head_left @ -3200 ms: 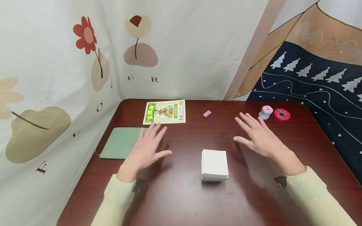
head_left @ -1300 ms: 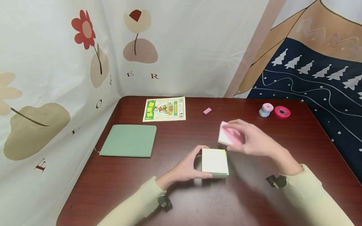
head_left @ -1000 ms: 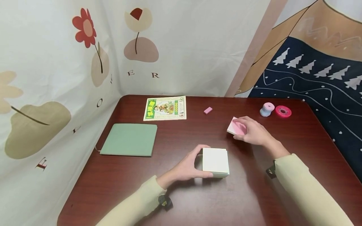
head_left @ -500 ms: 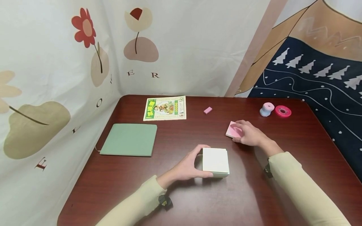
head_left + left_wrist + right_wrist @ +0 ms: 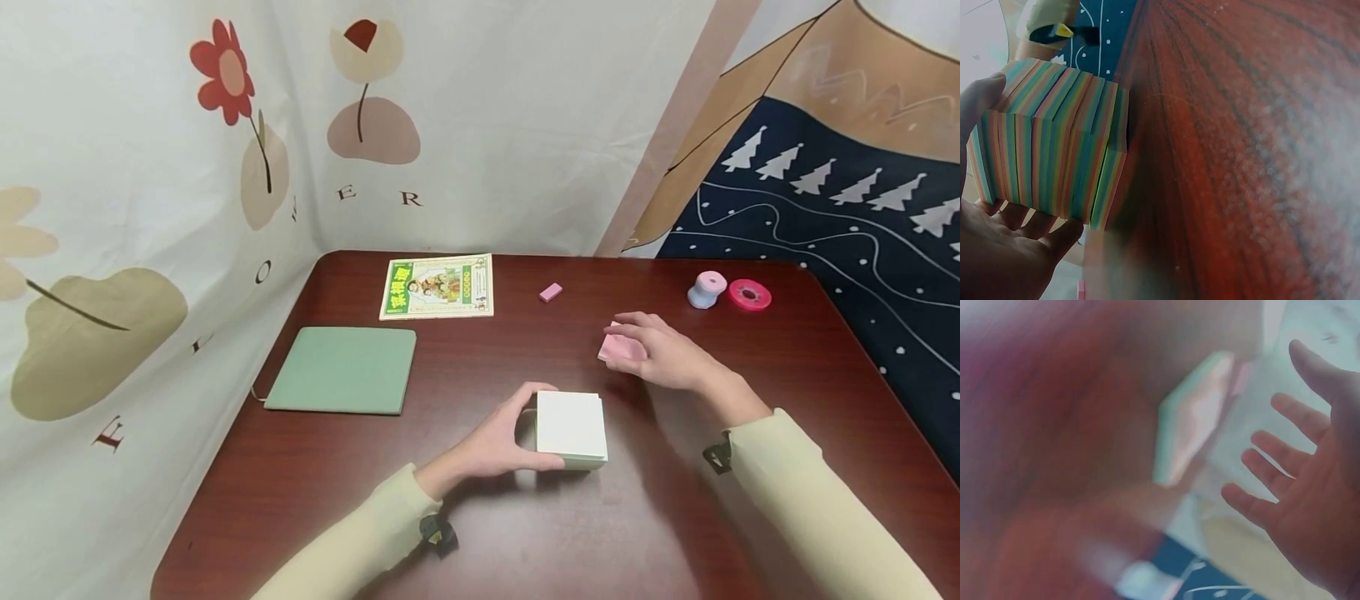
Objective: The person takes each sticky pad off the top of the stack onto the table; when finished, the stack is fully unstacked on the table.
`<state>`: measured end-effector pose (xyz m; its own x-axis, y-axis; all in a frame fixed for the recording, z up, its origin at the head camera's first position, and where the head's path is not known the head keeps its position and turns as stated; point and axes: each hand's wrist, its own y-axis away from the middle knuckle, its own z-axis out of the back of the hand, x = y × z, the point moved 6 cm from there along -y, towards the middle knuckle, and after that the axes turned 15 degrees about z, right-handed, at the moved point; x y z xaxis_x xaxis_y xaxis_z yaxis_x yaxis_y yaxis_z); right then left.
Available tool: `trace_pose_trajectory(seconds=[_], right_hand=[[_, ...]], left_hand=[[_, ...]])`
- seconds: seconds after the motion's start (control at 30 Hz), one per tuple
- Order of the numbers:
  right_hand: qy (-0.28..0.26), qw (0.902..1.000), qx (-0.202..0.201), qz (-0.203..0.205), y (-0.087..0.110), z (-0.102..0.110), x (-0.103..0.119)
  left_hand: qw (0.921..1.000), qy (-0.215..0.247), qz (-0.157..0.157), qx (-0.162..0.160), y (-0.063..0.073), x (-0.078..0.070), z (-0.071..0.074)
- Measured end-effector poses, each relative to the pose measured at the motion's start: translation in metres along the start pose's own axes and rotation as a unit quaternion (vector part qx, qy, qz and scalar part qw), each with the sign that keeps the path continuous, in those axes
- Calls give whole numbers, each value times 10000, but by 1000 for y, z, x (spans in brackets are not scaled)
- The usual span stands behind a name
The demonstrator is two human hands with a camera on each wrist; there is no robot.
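Note:
In the head view my left hand (image 5: 491, 442) grips a stack of sticky note pads (image 5: 572, 423) at the table's middle, thumb on the near side and fingers on the far side. The top pad is white. The left wrist view shows several pads with rainbow-striped edges (image 5: 1060, 150) between thumb and fingers. My right hand (image 5: 667, 354) is over a single sticky note pad (image 5: 620, 347), pink on top, lying on the table behind and right of the stack. The right wrist view shows spread fingers (image 5: 1291, 456), apart from that pad (image 5: 1194, 422), which is blurred.
A green notebook (image 5: 341, 370) lies at the left, with a colourful booklet (image 5: 438, 287) behind it. A pink eraser (image 5: 551, 292) sits at the back. Toward the back right are a pink-and-blue spool (image 5: 707, 290) and a red ring-shaped roll (image 5: 750, 295). Curtains border the table.
Both hands hovered apart at first. My left hand took hold of the stack; my right carried a pink-topped pad off to the back right, set it down and let go.

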<state>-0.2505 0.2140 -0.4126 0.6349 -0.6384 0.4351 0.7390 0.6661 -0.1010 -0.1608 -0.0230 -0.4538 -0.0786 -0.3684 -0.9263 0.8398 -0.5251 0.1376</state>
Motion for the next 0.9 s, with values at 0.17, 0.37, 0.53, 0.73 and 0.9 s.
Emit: trace_pose_trajectory(seconds=[0.17, 0.37, 0.53, 0.73, 0.9], right_hand=[[-240, 9974, -151, 667, 0, 10, 51], [-265, 9873, -50, 1567, 8, -3, 111], [-118, 9814, 131, 1909, 13, -23, 134], [-9, 9821, 157, 1878, 16, -34, 138], [38, 9831, 151, 1826, 16, -32, 141]], left_hand=[[10000, 16, -1, 14, 0, 0, 0], [9998, -130, 110, 51, 1, 0, 1], [9997, -240, 83, 48, 1, 1, 1], [9996, -232, 127, 72, 0, 3, -1], [9997, -210, 95, 79, 0, 3, -1]])
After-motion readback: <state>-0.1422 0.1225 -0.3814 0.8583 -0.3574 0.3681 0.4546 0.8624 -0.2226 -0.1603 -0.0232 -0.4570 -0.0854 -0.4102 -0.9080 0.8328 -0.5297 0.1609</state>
